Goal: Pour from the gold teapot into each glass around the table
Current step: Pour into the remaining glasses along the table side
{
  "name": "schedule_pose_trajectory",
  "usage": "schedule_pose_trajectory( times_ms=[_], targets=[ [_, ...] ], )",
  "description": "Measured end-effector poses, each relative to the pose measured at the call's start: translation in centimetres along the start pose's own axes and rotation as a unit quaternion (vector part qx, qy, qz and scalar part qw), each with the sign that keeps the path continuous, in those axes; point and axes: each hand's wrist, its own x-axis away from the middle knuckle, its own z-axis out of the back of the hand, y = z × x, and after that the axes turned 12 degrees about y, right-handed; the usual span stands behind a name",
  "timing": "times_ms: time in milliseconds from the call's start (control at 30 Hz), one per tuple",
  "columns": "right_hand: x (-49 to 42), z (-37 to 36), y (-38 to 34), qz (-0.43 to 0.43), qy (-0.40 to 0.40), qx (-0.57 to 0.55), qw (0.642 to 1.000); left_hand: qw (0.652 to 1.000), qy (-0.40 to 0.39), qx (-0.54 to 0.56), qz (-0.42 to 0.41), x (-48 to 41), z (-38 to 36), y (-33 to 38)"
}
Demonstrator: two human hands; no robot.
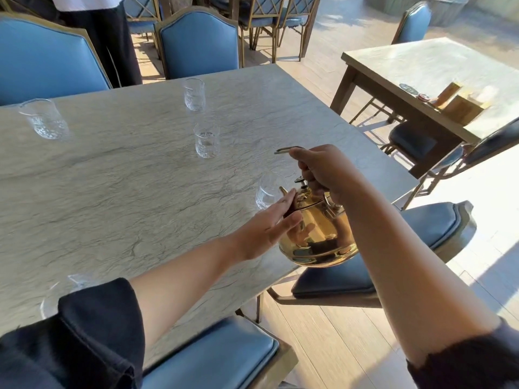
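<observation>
The gold teapot [320, 237] hangs over the right edge of the marble table [126, 192], tilted with its spout toward a clear glass [268, 192] just beyond it. My right hand [325, 171] grips the teapot's top handle. My left hand [269, 228] lies flat, fingers apart, against the pot's left side near the lid. Other clear glasses stand at mid-table [206, 141], at the far side [194, 94], at the far left [45, 119] and by my left sleeve [56, 293]. I cannot tell whether liquid is flowing.
Blue padded chairs ring the table: two at the far side [198, 43], one at the right [407, 248], one below me [213, 357]. A second table [438, 68] with boxes stands at the right. A person in dark trousers [109, 37] stands at the back left.
</observation>
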Motion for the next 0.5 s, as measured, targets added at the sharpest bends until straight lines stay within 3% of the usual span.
schedule_pose_trajectory(
  times_ms=[500],
  targets=[
    [-0.31,0.01,0.05,-0.002,0.004,0.008,1.000,1.000,0.000,-0.001,0.007,0.04,-0.01,0.48]
  ],
)
